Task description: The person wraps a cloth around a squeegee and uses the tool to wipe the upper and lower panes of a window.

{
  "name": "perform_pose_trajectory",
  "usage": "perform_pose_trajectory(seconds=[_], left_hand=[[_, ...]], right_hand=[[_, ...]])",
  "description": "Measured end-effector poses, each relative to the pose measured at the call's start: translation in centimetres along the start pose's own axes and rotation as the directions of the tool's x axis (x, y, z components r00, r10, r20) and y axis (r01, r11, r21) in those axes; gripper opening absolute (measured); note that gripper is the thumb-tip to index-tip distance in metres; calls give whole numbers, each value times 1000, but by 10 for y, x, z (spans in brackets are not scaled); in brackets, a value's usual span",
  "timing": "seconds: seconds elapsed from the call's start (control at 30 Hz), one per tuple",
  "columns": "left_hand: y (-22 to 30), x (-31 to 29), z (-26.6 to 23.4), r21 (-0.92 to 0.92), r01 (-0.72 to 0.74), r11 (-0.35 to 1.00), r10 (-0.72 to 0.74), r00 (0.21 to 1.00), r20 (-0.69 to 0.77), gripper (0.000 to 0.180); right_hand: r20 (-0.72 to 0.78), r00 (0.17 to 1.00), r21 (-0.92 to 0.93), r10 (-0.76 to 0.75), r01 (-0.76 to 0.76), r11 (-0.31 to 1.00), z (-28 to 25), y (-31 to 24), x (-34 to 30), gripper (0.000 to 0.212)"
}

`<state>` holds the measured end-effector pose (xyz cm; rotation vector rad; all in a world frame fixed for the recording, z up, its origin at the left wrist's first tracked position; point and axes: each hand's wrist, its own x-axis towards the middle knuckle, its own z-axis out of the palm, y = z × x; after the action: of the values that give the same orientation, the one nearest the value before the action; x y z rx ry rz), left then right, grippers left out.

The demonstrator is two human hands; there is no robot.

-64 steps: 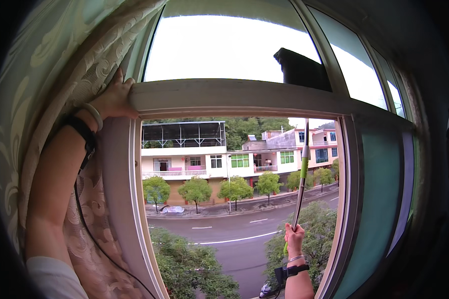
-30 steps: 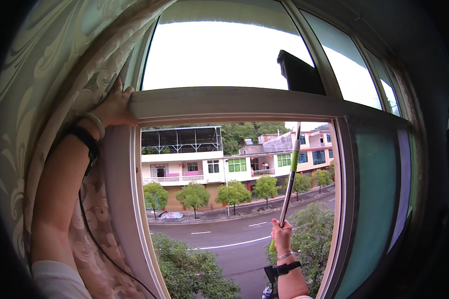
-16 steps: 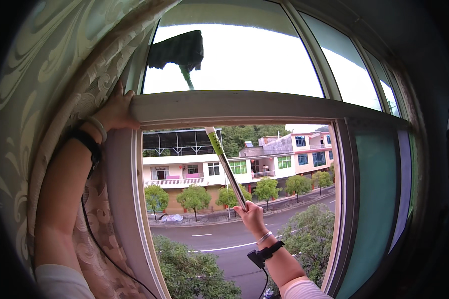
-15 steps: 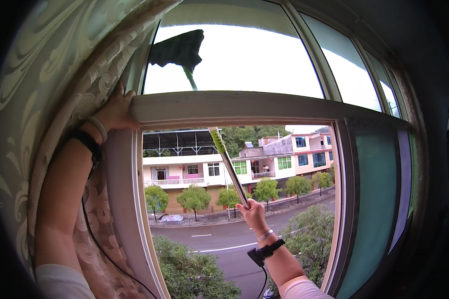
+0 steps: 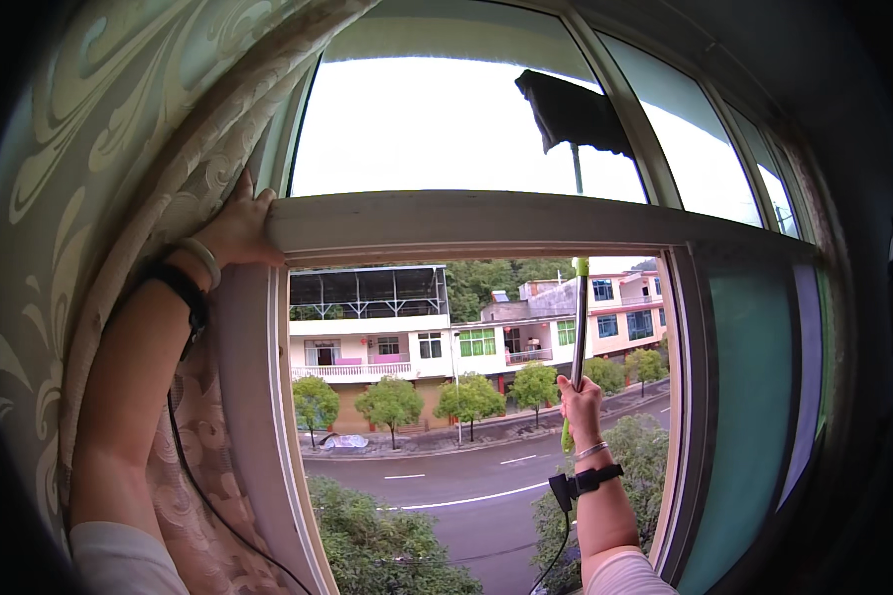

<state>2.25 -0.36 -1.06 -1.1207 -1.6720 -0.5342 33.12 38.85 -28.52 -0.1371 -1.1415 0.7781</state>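
My right hand (image 5: pixel 580 405) is wrapped round the metal pole of a long-handled window mop (image 5: pixel 578 342), reaching out through the opening in the window. The pole stands almost upright, with green grips above and below my fist. Its dark cloth-covered head (image 5: pixel 577 114) shows outside, beyond the upper pane (image 5: pixel 417 124); the crossbar (image 5: pixel 466 218) hides part of the pole. Whether the cloth touches the glass I cannot tell. My left hand (image 5: pixel 240 226) braces with spread fingers against the upper left corner of the window frame (image 5: pixel 250 377), beside the curtain.
A patterned curtain (image 5: pixel 193 466) hangs along the left side. Sliding panes (image 5: pixel 749 367) stand at the right of the opening. Thin black cables run down from both wrist straps. Outside and below are treetops (image 5: pixel 387 540), a road (image 5: pixel 446 471) and a row of buildings (image 5: pixel 367 342).
My right hand and the window mop have moved right, and the pole has gone from leaning left to nearly upright. The cloth head has swung right across the upper pane. My left hand stays put.
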Motion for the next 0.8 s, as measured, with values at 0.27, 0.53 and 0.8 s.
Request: perform_pose_trajectory(seconds=[0.27, 0.53, 0.8], left_hand=[[5, -4, -7, 21, 6, 1000, -7, 999, 40, 109], [1, -1, 2, 35, 1, 999, -1, 1000, -23, 109], [-7, 10, 12, 80, 13, 997, -12, 1000, -16, 109]], right_hand=[[225, 974, -218, -19, 69, 974, 111, -7, -26, 26], [319, 910, -517, -265, 402, 756, 144, -26, -7, 35], [149, 987, -164, -54, 79, 983, 72, -9, 22, 35]])
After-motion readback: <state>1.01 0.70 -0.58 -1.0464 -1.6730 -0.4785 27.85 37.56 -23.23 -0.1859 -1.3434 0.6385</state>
